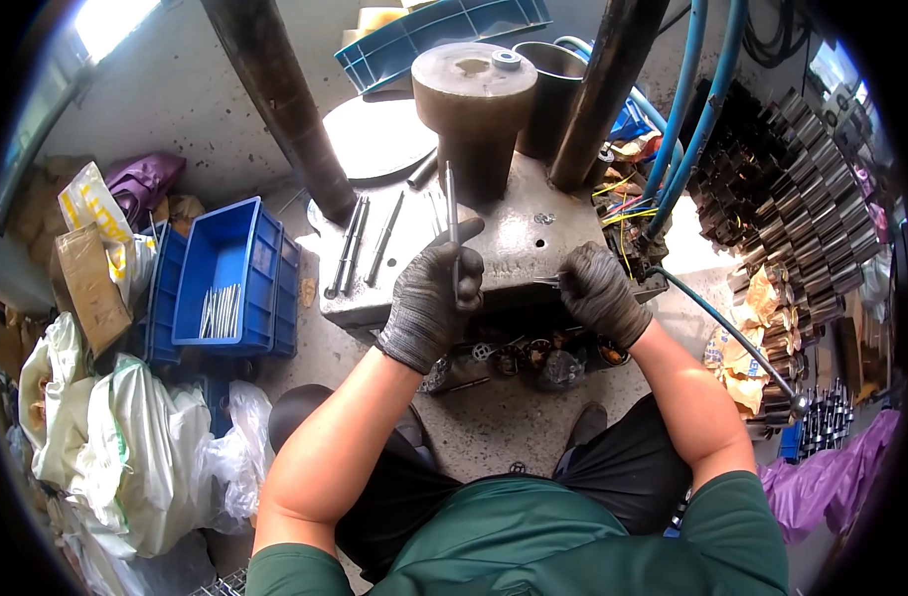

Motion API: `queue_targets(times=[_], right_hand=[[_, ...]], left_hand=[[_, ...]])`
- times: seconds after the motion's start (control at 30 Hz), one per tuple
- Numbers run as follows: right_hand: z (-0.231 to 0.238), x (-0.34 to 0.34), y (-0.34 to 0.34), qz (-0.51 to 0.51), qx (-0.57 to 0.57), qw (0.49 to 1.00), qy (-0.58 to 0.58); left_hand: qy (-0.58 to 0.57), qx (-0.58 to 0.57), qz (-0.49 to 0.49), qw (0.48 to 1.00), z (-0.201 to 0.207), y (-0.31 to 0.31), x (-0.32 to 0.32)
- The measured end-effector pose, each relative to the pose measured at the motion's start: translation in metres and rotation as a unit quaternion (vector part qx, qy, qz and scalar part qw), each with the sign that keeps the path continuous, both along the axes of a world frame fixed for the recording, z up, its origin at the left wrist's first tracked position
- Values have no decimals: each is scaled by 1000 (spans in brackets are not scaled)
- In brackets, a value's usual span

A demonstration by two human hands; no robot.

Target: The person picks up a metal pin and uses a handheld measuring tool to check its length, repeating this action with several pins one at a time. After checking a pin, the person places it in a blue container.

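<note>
Left hand (429,298), in dark glove: closing its fingers around one metal rod (452,204), the forefinger standing looser than the rest. The rod is pointing toward the far side, above the near left part of the metal block (509,233).

Right hand (601,293), in dark glove: bending its fingers inward over the block's near right edge. A thin metal piece (546,282) is showing at its fingertips; whether the hand is pinching it, one cannot tell.

On the block: several loose rods (348,248) are lying to the left; small rings (544,218) are lying to the right; a thick round post (474,89) is rising at the far middle, carrying a small metal ring (507,60) on its top.

Container, left: a blue crate (222,248), holding a bunch of slim metal rods (221,313) in its near end; another blue crate (164,303) is standing just beside it.

Container, far: a blue tray (444,40), leaning at a tilt behind the post.

Container, far right of the post: a dark open cylinder (553,89), its inside not showing clearly.

Near left: white sacks (141,447) are slumping together.

Right: metal tubes (822,199) are standing in stacked rows.
</note>
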State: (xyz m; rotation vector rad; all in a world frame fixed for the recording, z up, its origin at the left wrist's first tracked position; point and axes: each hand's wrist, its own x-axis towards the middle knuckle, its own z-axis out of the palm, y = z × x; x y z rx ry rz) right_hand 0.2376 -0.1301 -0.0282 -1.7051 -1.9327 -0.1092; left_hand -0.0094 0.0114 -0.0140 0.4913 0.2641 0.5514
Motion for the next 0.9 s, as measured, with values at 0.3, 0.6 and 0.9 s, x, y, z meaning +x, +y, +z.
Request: queue_targets(times=[0.3, 0.6, 0.9], right_hand=[[1, 3, 2, 9, -23, 1000, -19], [4, -10, -3, -94, -24, 982, 164], [24, -45, -9, -19, -110, 809, 577]], left_hand=[[144, 88, 23, 985, -2, -12, 12], [189, 151, 29, 970, 1, -23, 20], [292, 363, -28, 885, -2, -41, 37]])
